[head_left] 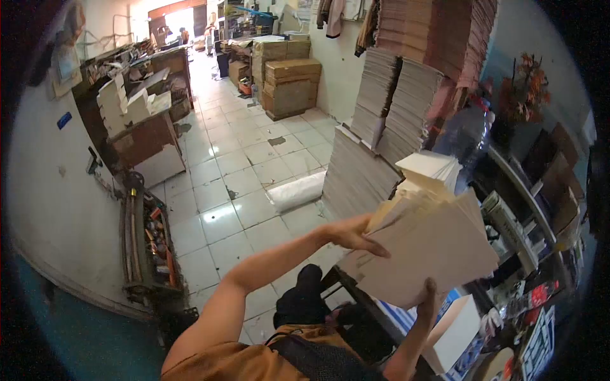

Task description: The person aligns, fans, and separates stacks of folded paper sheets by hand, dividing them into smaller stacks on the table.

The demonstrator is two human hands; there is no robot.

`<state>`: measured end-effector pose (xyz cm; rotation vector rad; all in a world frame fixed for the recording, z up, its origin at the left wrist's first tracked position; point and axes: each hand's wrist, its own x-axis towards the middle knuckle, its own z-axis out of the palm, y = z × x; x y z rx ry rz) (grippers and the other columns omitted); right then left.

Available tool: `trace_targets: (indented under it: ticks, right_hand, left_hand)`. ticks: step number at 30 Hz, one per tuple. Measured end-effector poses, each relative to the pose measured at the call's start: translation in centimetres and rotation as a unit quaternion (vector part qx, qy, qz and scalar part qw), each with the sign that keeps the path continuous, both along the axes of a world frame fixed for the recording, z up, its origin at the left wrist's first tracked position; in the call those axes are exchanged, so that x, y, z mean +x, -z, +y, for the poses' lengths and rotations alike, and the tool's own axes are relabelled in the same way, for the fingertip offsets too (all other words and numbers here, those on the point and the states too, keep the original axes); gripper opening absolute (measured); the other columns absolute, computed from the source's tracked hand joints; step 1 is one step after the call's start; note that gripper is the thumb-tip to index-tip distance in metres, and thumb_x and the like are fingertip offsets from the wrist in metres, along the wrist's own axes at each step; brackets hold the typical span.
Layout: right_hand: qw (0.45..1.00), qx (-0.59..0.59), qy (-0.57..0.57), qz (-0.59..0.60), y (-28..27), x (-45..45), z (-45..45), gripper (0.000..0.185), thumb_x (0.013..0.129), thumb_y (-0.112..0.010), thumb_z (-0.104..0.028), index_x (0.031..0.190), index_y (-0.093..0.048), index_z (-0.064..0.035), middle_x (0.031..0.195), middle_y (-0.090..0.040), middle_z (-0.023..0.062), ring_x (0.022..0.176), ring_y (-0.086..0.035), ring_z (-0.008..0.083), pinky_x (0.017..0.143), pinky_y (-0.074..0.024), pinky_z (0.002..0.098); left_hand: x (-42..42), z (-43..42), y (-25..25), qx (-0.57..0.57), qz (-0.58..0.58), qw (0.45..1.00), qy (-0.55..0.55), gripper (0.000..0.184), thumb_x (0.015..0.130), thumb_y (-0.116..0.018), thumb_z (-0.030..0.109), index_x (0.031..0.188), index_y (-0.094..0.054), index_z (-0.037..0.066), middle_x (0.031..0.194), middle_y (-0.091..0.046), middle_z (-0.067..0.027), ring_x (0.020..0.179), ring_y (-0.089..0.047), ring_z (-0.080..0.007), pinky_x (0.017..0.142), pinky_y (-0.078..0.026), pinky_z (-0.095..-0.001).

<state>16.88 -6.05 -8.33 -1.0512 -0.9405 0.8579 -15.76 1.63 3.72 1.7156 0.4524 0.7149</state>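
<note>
Between my two hands is a loose stack of beige card sheets (432, 251), tilted, with its edges fanned unevenly. My left hand (356, 235) grips the stack's left edge, the thumb lying over the top sheet. At the near edge, my right hand (429, 297) holds it with the thumb on top and the other fingers hidden underneath. Cream-coloured sheets (429, 168) show just beyond the held stack; whether they touch it I cannot tell. Below my right hand, a white block of paper (454, 333) rests on a blue-and-white surface.
Tall piles of grey sheets (387, 95) rise ahead, with a white wrapped roll (297, 190) on the tiled floor (219, 222) beside them. Cardboard boxes (289, 86) stand farther back. A metal frame (146, 241) holding tools lies left. A bottle with a red label (534, 298) is at right.
</note>
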Motion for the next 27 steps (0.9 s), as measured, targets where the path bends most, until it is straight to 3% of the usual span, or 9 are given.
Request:
trace_targets:
  ticks: [4, 7, 10, 12, 14, 18, 21, 24, 27]
  right_hand:
    - [0.995, 0.073, 0.046, -0.053, 1.8, 4.1, 1.0, 0.094, 0.074, -0.082, -0.026, 0.146, -0.028, -0.0002, 0.141, -0.043, 0.0164, 0.127, -0.046, 0.0317, 0.109, -0.0363, 0.0441]
    - [0.99, 0.069, 0.04, -0.119, 4.5, 5.7, 2.2, 0.092, 0.073, -0.083, -0.029, 0.144, -0.033, 0.0001, 0.137, -0.046, 0.0153, 0.125, -0.047, 0.0312, 0.108, -0.036, 0.0444]
    - [0.989, 0.002, 0.015, -0.148, 6.1, 5.4, 4.0, 0.09, 0.069, -0.085, -0.028, 0.141, -0.037, -0.0006, 0.131, -0.052, 0.014, 0.119, -0.051, 0.0295, 0.103, -0.0414, 0.0439]
    - [0.984, -0.07, 0.036, -0.16, 7.0, 6.8, 1.7, 0.09, 0.067, -0.087, -0.027, 0.139, -0.04, -0.001, 0.127, -0.055, 0.0131, 0.116, -0.054, 0.0283, 0.1, -0.045, 0.0436]
    - [0.99, -0.073, 0.053, -0.106, 6.9, 7.1, -1.0, 0.091, 0.065, -0.088, -0.023, 0.139, -0.04, -0.0024, 0.123, -0.058, 0.0127, 0.114, -0.056, 0.0273, 0.097, -0.0476, 0.043]
    - [0.994, -0.094, 0.055, -0.013, 3.9, 3.2, -1.1, 0.097, 0.062, -0.092, -0.018, 0.14, -0.036, -0.0052, 0.12, -0.059, 0.0112, 0.11, -0.057, 0.0259, 0.093, -0.0511, 0.0408]
    - [0.996, 0.006, 0.089, -0.019, 4.8, 2.3, -0.3, 0.095, 0.061, -0.093, -0.018, 0.138, -0.039, -0.0054, 0.12, -0.058, 0.0106, 0.109, -0.058, 0.0253, 0.093, -0.0522, 0.0396]
    - [0.984, 0.059, 0.124, -0.109, 4.0, 3.4, 0.7, 0.097, 0.06, -0.094, -0.026, 0.138, -0.039, -0.0059, 0.123, -0.056, 0.01, 0.112, -0.057, 0.025, 0.095, -0.0509, 0.0396]
    - [0.987, 0.052, 0.084, -0.123, 4.1, 3.9, -0.3, 0.108, 0.057, -0.093, -0.043, 0.142, -0.036, -0.0064, 0.13, -0.052, 0.0101, 0.119, -0.053, 0.0251, 0.099, -0.0474, 0.0417]
  left_hand:
    - [3.0, 3.4, -0.5, 0.044, 0.023, 0.994, 0.1, 0.059, 0.083, -0.079, 0.02, 0.131, -0.05, 0.001, 0.12, -0.063, -0.0112, 0.112, -0.057, -0.0172, 0.097, -0.048, -0.0339]
    - [4.2, 4.6, 3.1, 0.055, 0.021, 0.995, 0.087, 0.059, 0.083, -0.079, 0.02, 0.131, -0.05, 0.001, 0.121, -0.063, -0.0093, 0.112, -0.057, -0.0178, 0.095, -0.049, -0.0341]
    - [4.8, 3.9, 7.4, 0.097, -0.057, 0.986, -0.121, 0.07, 0.079, -0.083, 0.022, 0.135, -0.047, 0.003, 0.125, -0.061, -0.0091, 0.113, -0.058, -0.0211, 0.095, -0.05, -0.0349]
    - [5.2, 4.4, 9.8, -0.013, 0.036, 0.981, -0.191, 0.087, 0.069, -0.09, 0.019, 0.139, -0.041, 0.002, 0.131, -0.058, -0.0114, 0.116, -0.058, -0.0246, 0.098, -0.049, -0.0365]
    - [5.6, 1.6, 7.9, -0.141, -0.215, 0.954, -0.152, 0.096, 0.058, -0.096, 0.024, 0.135, -0.045, -0.003, 0.13, -0.056, -0.0136, 0.121, -0.053, -0.0206, 0.098, -0.048, -0.0377]
    - [8.0, 1.6, 13.6, -0.066, -0.086, 0.967, -0.23, 0.078, 0.064, -0.092, 0.013, 0.127, -0.049, -0.007, 0.119, -0.063, -0.0149, 0.116, -0.058, -0.0218, 0.096, -0.052, -0.038]
    - [9.8, 1.7, 12.6, -0.139, -0.105, 0.956, -0.238, 0.074, 0.064, -0.092, 0.014, 0.123, -0.052, -0.007, 0.115, -0.064, -0.0167, 0.111, -0.061, -0.0215, 0.095, -0.053, -0.0367]
    - [10.3, 1.0, 9.8, -0.142, -0.176, 0.95, -0.214, 0.08, 0.059, -0.096, 0.021, 0.12, -0.052, -0.006, 0.114, -0.064, -0.018, 0.109, -0.062, -0.0228, 0.094, -0.053, -0.0374]
    - [9.5, 1.7, 9.7, -0.004, -0.075, 0.975, -0.211, 0.092, 0.06, -0.095, 0.021, 0.131, -0.044, -0.006, 0.116, -0.063, -0.0169, 0.11, -0.061, -0.0255, 0.095, -0.053, -0.0386]
